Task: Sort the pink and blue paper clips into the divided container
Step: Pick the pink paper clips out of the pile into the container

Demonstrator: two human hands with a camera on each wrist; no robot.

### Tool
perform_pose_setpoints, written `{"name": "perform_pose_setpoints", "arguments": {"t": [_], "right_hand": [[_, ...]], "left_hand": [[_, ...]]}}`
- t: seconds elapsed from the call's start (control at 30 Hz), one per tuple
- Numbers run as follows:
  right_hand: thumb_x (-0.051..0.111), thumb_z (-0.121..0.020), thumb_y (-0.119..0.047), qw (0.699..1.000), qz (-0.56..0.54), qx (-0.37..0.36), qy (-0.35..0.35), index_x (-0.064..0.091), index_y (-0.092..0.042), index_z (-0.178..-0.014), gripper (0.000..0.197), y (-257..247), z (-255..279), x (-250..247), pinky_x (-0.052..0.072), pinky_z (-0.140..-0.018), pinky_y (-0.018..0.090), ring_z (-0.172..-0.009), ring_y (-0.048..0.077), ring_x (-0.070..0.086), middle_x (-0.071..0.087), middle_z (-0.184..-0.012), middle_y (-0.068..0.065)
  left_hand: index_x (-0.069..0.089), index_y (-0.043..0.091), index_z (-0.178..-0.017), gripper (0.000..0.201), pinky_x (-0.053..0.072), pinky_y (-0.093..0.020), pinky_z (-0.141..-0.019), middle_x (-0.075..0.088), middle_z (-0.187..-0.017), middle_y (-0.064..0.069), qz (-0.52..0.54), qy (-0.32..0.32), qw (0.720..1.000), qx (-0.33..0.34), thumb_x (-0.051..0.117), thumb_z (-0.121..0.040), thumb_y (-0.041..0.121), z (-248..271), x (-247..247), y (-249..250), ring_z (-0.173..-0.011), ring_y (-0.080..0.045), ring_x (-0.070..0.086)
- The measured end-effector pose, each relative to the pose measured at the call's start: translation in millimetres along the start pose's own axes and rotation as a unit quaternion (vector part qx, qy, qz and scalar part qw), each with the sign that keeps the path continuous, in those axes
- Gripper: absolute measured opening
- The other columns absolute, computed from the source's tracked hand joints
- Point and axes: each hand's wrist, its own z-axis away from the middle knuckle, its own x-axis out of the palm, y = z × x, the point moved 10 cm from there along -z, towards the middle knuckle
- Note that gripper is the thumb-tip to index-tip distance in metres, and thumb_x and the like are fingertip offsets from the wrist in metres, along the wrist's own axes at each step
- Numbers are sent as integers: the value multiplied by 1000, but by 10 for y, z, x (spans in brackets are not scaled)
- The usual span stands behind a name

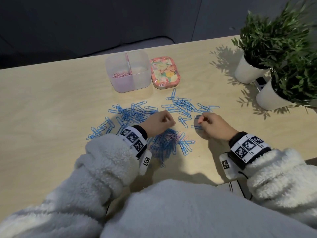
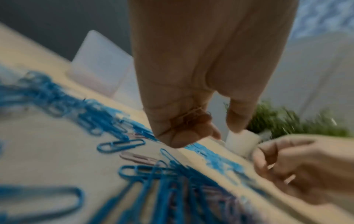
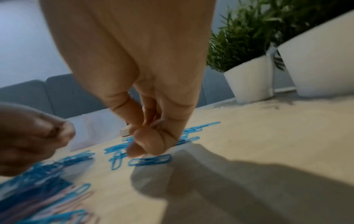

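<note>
A translucent divided container (image 1: 143, 78) stands at the table's far middle, with pink clips (image 1: 120, 75) in its left compartment. Blue paper clips (image 1: 130, 112) lie scattered in front of it. A mixed pile of blue and pink clips (image 1: 169, 140) lies between my wrists. My left hand (image 1: 163, 120) hovers just above the table with its fingers curled, and the left wrist view shows pink clips (image 2: 193, 119) bunched in its palm. My right hand (image 1: 204, 121) is beside it, over a few blue clips (image 3: 150, 161). Its fingertips (image 3: 153, 145) pinch what looks like a thin pink clip (image 3: 156, 121).
A flowered tin (image 1: 164, 73) sits right of the container. Two white pots with green plants (image 1: 247, 71) (image 1: 272, 95) stand at the right, a small dark-and-white item between them. More blue clips (image 1: 185, 105) spread in front of the tin. A cable hangs off the near edge.
</note>
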Motion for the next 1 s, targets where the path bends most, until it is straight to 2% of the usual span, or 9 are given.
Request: {"name": "perform_pose_setpoints", "arguments": {"t": [0.1, 0.2, 0.4, 0.57, 0.67, 0.73, 0.8, 0.9, 1.0], "right_hand": [[61, -77, 2, 991, -17, 6, -131, 53, -16, -68, 22, 44, 120, 357, 38, -58, 23, -54, 11, 44, 50, -60, -5], [71, -72, -6, 982, 115, -14, -150, 51, -17, -74, 23, 49, 147, 459, 34, -56, 18, -54, 6, 41, 45, -59, -9], [64, -80, -10, 968, 189, -17, -166, 40, -27, -59, 35, 55, 109, 546, 32, -63, 24, -66, 17, 46, 46, -60, -11], [55, -84, -10, 960, 207, -26, -186, 32, -23, -58, 37, 25, 178, 520, 32, -64, 28, -69, 23, 43, 49, -66, -1], [63, -78, -10, 967, 198, -30, -160, 36, -24, -56, 37, 0, 142, 379, 33, -58, 27, -59, 19, 42, 45, -57, -7], [64, -74, -4, 976, 167, -25, -134, 43, -24, -57, 33, -6, 92, 243, 33, -55, 15, -55, 10, 45, 49, -57, -9], [67, -73, -1, 987, 106, -4, -117, 50, -25, -63, 31, 62, 30, 129, 37, -60, 17, -57, 11, 46, 53, -62, -4], [73, -74, -3, 995, 18, 43, -87, 58, -17, -79, 21, 169, -39, -32, 41, -62, 15, -60, 11, 47, 61, -76, 8], [69, -77, -7, 996, 69, 50, -9, 63, -12, -90, 15, 185, -113, -290, 37, -53, 7, -61, 13, 47, 58, -74, 9]], "left_hand": [[57, 12, -102, 19, 42, -30, -72, 54, -83, -2, -249, -9, 968, 43, 56, -89, 26, -45, 71, 24, -83, -23, 56], [58, 11, -105, 21, 46, -38, -86, 59, -110, -10, -323, -2, 945, 44, 53, -91, 26, -86, 49, 16, -102, -28, 57], [54, 13, -109, 21, 47, -40, -90, 58, -117, -11, -310, 78, 947, 18, 48, -89, 18, -93, -178, 11, -107, -32, 57], [59, 12, -103, 21, 46, -37, -86, 59, -109, -10, -316, 20, 946, 67, 53, -89, 26, 12, 124, 128, -102, -28, 58], [59, 10, -103, 21, 47, -40, -91, 58, -111, -11, -334, 9, 940, 64, 53, -90, 25, 10, 204, 83, -104, -29, 57], [59, 8, -102, 20, 46, -40, -93, 57, -112, -13, -318, 4, 946, 58, 52, -91, 22, -5, 219, 49, -105, -29, 55], [57, 5, -102, 18, 44, -38, -93, 55, -112, -15, -280, 8, 959, 50, 51, -92, 19, -13, 192, 22, -105, -30, 54], [56, 2, -99, 14, 40, -31, -84, 56, -107, -16, -218, 34, 974, 49, 50, -92, 12, -20, 54, 26, -99, -29, 54], [53, 9, -92, 5, 38, -19, -66, 57, -85, -3, -131, 46, 990, 30, 50, -92, 13, -17, -112, -7, -81, -19, 53]]}}
